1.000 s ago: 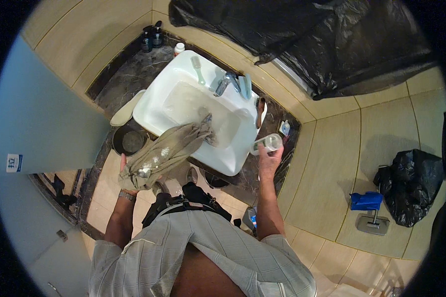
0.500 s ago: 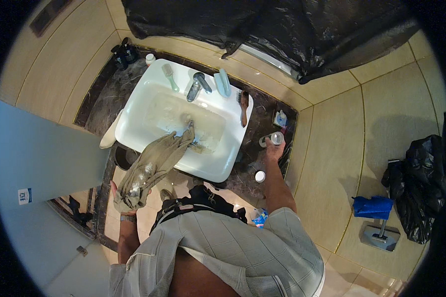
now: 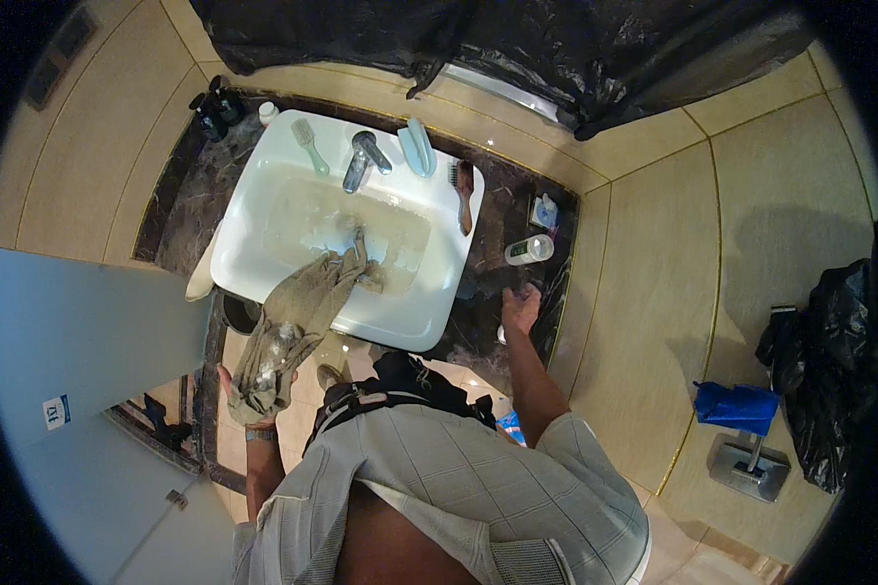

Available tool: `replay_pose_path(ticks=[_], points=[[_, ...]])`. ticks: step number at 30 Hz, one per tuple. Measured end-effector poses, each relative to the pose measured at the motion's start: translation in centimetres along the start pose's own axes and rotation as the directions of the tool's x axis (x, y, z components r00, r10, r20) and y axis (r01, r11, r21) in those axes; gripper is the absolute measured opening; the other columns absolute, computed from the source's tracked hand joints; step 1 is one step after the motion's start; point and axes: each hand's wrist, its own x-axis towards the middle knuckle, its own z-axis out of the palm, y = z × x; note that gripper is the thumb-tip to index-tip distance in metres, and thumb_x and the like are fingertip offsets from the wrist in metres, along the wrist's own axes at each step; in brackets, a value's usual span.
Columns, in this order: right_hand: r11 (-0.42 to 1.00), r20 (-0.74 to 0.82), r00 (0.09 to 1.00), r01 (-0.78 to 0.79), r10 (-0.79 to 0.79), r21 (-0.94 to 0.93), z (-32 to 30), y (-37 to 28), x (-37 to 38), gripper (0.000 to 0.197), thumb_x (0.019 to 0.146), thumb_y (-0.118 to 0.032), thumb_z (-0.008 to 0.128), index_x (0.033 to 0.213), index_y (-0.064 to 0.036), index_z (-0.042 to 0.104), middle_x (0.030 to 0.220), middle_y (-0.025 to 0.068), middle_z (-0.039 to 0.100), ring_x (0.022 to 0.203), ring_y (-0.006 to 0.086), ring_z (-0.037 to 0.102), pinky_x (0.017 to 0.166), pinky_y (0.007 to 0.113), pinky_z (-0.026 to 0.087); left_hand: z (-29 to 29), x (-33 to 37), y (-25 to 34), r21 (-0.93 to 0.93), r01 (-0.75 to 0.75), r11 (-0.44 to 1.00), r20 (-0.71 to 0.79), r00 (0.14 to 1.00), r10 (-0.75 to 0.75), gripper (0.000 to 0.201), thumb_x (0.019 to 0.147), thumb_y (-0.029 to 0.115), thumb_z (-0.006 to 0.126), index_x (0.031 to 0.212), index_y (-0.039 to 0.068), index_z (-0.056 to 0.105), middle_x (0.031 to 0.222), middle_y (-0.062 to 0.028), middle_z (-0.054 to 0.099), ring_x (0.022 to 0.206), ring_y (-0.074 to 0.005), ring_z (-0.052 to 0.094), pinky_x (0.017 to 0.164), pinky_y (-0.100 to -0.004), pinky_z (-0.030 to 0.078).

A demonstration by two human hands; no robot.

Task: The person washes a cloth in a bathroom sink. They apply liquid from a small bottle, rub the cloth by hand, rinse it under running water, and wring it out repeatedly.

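Observation:
A wet olive-brown cloth garment [image 3: 307,302] trails from my left hand [image 3: 252,402] over the sink's front rim into the water. White powder lies in a patch on its upper end. My left hand grips that end from beneath, mostly hidden by the folds. On the dark stone counter right of the sink [image 3: 380,327] stands a clear bottle [image 3: 529,251] with a light label. Just nearer to me is my right hand [image 3: 522,310], apart from the bottle and holding nothing, its fingers loosely spread. A white cap [image 3: 501,334] is partly covered by my right wrist.
Along the sink's back edge are a pale green brush [image 3: 309,146], the faucet [image 3: 363,161], a light blue brush [image 3: 417,148] and a brown wooden brush [image 3: 465,198]. Dark pump bottles [image 3: 215,109] stand back left. A blue cloth [image 3: 737,407] hangs at the right wall.
My right hand has let go of the clear bottle, which now stands on the counter, and has drawn back toward me over the white cap. My left hand still holds the garment.

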Motion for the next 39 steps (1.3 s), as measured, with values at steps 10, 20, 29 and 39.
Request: replay_pose_path(ticks=[10,20,29,39], points=[[0.771,0.401,0.674,0.433,-0.621,0.467,-2.8,-22.4,-13.4,0.035,0.095,-0.011,0.065,0.128,-0.0012,0.061,0.120,0.0220,0.064,0.112,0.0403,0.063,0.099,0.045,0.052,-1.4,1.0,2.0,-0.010,0.071,0.997,0.034,0.997,-0.071,0.102,0.097,0.077,0.041,0.161,0.000,0.025,0.165,-0.0273,0.028,0.148,-0.0514,0.033,0.111,-0.0805,0.028],[0.545,0.568,0.230,0.690,-0.790,0.477,5.3,-37.9,-29.8,0.063,0.098,-0.037,0.060,0.147,-0.0008,0.046,0.149,0.0296,0.043,0.138,0.0478,0.042,0.117,0.055,0.032,-3.6,1.5,2.2,-0.170,0.070,0.983,0.181,0.983,-0.039,0.086,0.101,0.070,0.042,0.157,0.004,0.040,0.159,-0.0207,0.044,0.144,-0.0380,0.045,0.122,-0.0536,0.034],[0.481,0.606,0.175,0.786,-0.776,0.388,7.4,-37.4,-35.6,0.060,0.103,-0.042,0.051,0.151,-0.0060,0.046,0.151,0.0283,0.041,0.143,0.0479,0.034,0.119,0.064,0.021,-2.6,0.3,2.0,-0.228,0.117,0.967,0.359,0.933,-0.028,0.077,0.103,0.067,0.044,0.155,0.010,0.044,0.156,-0.0151,0.049,0.142,-0.0319,0.047,0.122,-0.0484,0.034],[0.456,0.337,0.338,0.805,-0.879,0.380,8.4,-36.4,-32.3,0.047,0.094,-0.025,0.063,0.134,0.0005,0.060,0.134,0.0249,0.057,0.129,0.0441,0.051,0.110,0.054,0.039,-4.7,-0.5,3.2,-0.052,0.346,0.937,0.349,0.885,-0.308,0.086,0.099,0.076,0.038,0.152,0.009,0.048,0.153,-0.0157,0.052,0.140,-0.0344,0.050,0.122,-0.0502,0.033]])
